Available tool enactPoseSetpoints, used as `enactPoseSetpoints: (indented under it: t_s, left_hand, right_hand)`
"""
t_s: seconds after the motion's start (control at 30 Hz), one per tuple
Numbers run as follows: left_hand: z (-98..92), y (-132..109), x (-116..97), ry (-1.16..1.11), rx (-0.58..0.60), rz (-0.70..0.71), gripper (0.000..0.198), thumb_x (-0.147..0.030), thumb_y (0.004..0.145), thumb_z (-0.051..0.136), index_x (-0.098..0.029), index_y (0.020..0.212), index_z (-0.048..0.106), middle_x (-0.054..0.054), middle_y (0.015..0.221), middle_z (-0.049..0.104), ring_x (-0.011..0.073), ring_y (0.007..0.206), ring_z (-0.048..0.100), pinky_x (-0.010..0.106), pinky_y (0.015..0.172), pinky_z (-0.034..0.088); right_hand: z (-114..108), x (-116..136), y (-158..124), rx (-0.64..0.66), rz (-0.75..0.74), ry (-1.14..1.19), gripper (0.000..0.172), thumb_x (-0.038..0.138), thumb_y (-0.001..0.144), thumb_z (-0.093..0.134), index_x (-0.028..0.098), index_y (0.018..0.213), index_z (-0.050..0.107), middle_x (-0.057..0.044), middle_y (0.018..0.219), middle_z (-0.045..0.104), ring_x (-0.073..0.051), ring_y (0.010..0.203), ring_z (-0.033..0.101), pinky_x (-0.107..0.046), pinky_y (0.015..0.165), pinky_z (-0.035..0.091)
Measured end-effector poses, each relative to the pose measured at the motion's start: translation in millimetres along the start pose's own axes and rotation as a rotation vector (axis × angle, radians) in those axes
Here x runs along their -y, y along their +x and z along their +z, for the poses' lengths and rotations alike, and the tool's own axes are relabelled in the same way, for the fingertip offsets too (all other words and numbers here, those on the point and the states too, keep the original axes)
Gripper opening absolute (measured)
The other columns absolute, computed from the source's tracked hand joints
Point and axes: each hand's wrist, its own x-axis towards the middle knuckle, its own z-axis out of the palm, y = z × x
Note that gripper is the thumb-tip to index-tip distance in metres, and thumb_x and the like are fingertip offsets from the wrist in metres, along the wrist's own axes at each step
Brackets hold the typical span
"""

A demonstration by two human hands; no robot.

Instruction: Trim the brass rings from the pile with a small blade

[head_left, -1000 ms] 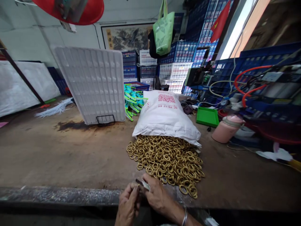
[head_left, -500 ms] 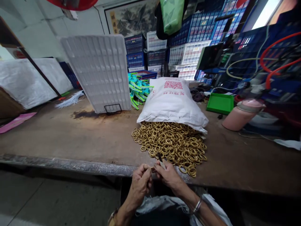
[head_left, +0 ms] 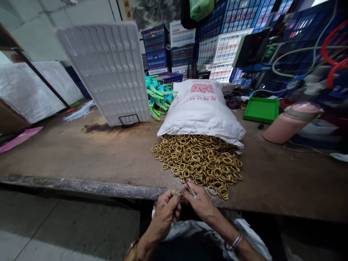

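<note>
At the table's front edge my left hand [head_left: 165, 210] is closed, thumb and fingers pinching a small gold ring [head_left: 181, 195] that is mostly hidden. Close beside it, my right hand [head_left: 201, 203] is closed around a small knife-like tool [head_left: 191, 190] with a pale handle and a dark tip; its fingertips meet the same ring. Just beyond both hands lies a heap of gold rings [head_left: 195, 157], spilling from the mouth of a white sack [head_left: 202, 108] with red print.
A white ribbed plastic tray [head_left: 108, 72] leans upright on a wire stand. Right of the sack are a green tray [head_left: 261, 110] and a pink bottle [head_left: 290, 123]. Turquoise and green pieces [head_left: 159, 94] lie behind. Stacked crates [head_left: 156, 47] line the back. Pale plastic sheeting [head_left: 190, 230] covers my lap.
The view has tilted down and shifted slightly. Both hands stay together at the table edge, and the tool in my right hand has turned a little.
</note>
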Motion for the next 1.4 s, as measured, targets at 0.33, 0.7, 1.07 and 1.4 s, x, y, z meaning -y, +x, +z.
enactPoseSetpoints:
  t_s: [0.33,0.7,1.07,1.4]
  left_hand:
    - [3.6,0.2,-3.5,-0.049,-0.018,0.015,0.030,-0.045,0.073,0.053,-0.018,0.071,0.040,-0.007,0.054,0.043,0.0013,0.037,0.031,0.013,0.034,0.019]
    - [5.3,0.9,-3.7,0.066,-0.065,0.093,0.036,-0.051,0.069,0.054,-0.017,0.068,0.041,-0.007,0.047,0.044,0.0017,0.033,0.028,0.014,0.032,0.022]
    - [-0.3,-1.9,3.6,0.049,-0.029,0.160,0.036,-0.050,0.071,0.053,-0.016,0.064,0.043,-0.007,0.047,0.043,0.0016,0.034,0.028,0.014,0.033,0.021]
    - [-0.4,-10.3,-7.3,-0.219,0.106,0.047,0.030,-0.043,0.077,0.050,-0.014,0.072,0.051,-0.006,0.046,0.042,0.0025,0.036,0.027,0.015,0.035,0.018]
  right_hand:
    - [-0.1,-5.6,-10.3,0.038,-0.030,-0.366,0.017,0.013,0.070,0.035,0.020,0.073,0.050,0.000,0.063,0.057,-0.012,0.059,0.051,-0.021,0.056,0.033]
    - [3.8,-1.9,-15.2,0.030,-0.055,-0.581,0.028,0.007,0.062,0.034,0.019,0.082,0.050,-0.003,0.071,0.063,-0.016,0.066,0.057,-0.024,0.057,0.030]
    - [6.4,-8.5,-14.5,0.096,-0.025,-0.639,0.032,0.005,0.059,0.037,0.018,0.086,0.050,-0.002,0.066,0.062,-0.014,0.059,0.054,-0.023,0.051,0.025]
    - [-2.7,-17.3,-7.0,-0.197,0.071,-0.830,0.031,0.001,0.068,0.039,0.018,0.092,0.050,-0.004,0.078,0.064,-0.015,0.069,0.059,-0.024,0.056,0.027]
